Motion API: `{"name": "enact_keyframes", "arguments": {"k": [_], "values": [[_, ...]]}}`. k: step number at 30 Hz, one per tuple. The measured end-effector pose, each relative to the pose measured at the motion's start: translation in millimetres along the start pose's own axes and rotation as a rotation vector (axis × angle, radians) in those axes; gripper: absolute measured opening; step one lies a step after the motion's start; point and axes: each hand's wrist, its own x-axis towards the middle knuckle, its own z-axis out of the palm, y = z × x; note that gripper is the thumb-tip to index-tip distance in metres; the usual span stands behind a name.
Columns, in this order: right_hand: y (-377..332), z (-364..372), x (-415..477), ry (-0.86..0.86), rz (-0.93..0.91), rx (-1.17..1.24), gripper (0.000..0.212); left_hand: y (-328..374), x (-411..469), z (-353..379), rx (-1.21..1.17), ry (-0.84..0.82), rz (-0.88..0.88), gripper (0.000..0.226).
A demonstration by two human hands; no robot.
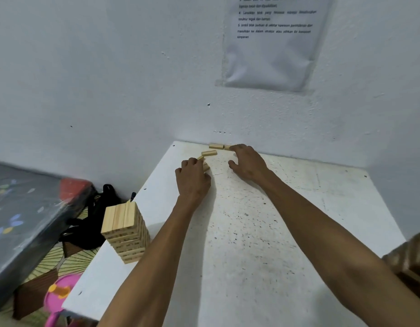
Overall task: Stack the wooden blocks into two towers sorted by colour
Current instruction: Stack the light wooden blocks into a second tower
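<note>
Pale wooden blocks [209,152] lie scattered along the far edge of a speckled white table [251,232], where it meets the wall [133,79], as a person reaches both arms across to gather them. The left hand [192,178] has its fingers curled round a few of the loose pieces. The right hand [248,161] is spread, its fingertips touching the end of a block against the wall [227,147] and its thumb apart from it.

A finished-looking pale tower [125,230] stands well apart at the table's near left edge. A darker stack [414,267] is only partly visible at the right border.

The step in hand appears to be collecting the last light-coloured strays. The next move likely calls for the right hand to close on its block. Both loads would then travel back to the pale tower and go on top, squarely and softly, since it stands close to the table's edge.

A printed sheet [272,55] hangs on the wall above.
</note>
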Motion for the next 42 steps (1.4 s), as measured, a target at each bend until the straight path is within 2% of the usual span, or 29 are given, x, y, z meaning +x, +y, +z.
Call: {"name": "enact_keyframes", "arguments": {"k": [8, 15, 20, 25, 30, 42], "values": [[7, 19, 24, 0.038, 0.014, -0.043, 0.044, -4, 10, 33, -0.122, 0.118, -0.037, 0.023], [9, 34, 21, 0.224, 0.089, 0.023, 0.029, -7, 6, 37, -0.215, 0.181, -0.032, 0.018], [1, 37, 2, 0.27, 0.122, 0.069, 0.027, -8, -3, 33, -0.277, 0.161, -0.042, 0.018], [-6, 38, -42, 0.33, 0.132, 0.164, 0.022, -4, -25, 23, -0.334, 0.106, 0.015, 0.024], [-18, 31, -102, 0.357, 0.106, 0.258, 0.021, 4, -65, 8, -0.416, 0.11, 0.004, 0.02], [-56, 18, -252, 0.346, 0.008, 0.314, 0.019, -6, -177, -29, -0.467, 0.058, 0.093, 0.018]]}}
